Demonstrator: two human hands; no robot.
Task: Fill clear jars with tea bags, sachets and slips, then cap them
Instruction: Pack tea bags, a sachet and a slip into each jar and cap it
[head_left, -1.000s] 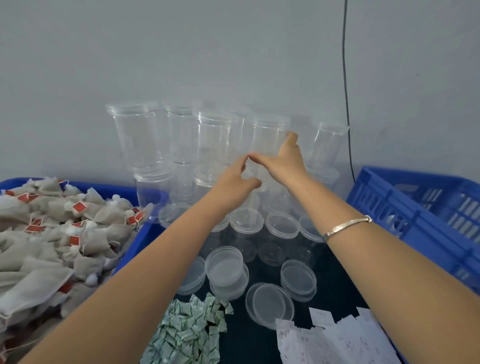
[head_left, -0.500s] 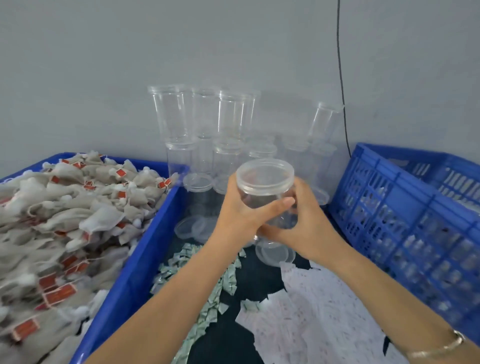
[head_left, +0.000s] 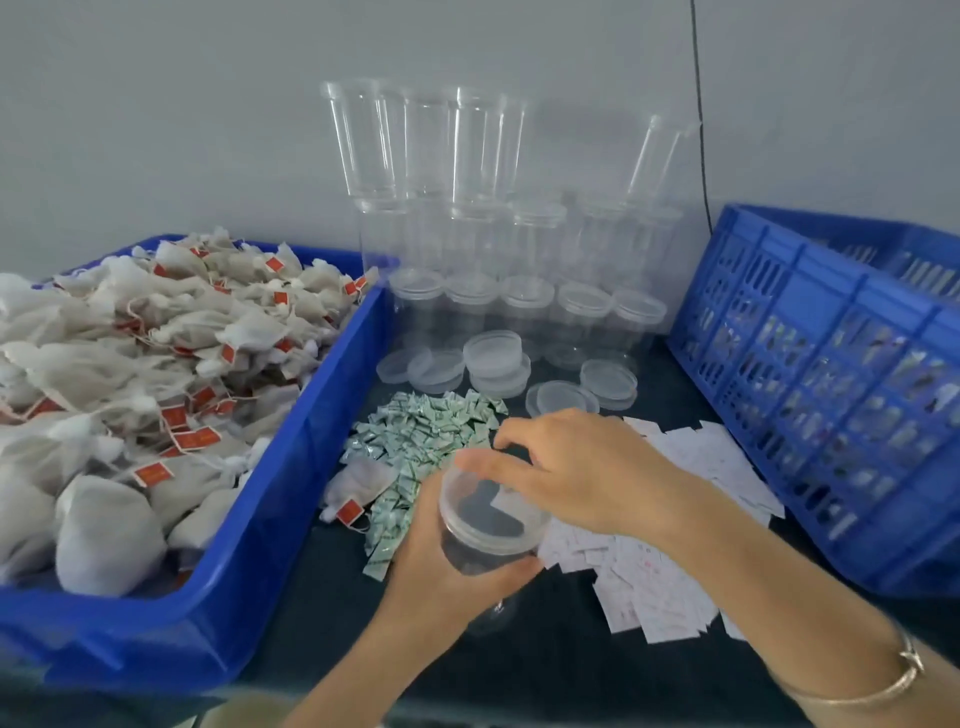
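Beside the blue bin of tea bags, my left hand grips a clear jar steady while my right hand pinches its lid with curled fingers, probably opening it for filling.

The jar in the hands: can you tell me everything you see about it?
The jar is round, clear plastic, so the dark table shows through it. It looks empty. A clear lid with a thick rim sits on top. The jar is tilted toward the camera, held above the table. The left hand grips its body from below; the right hand curls fingers over the lid's rim.
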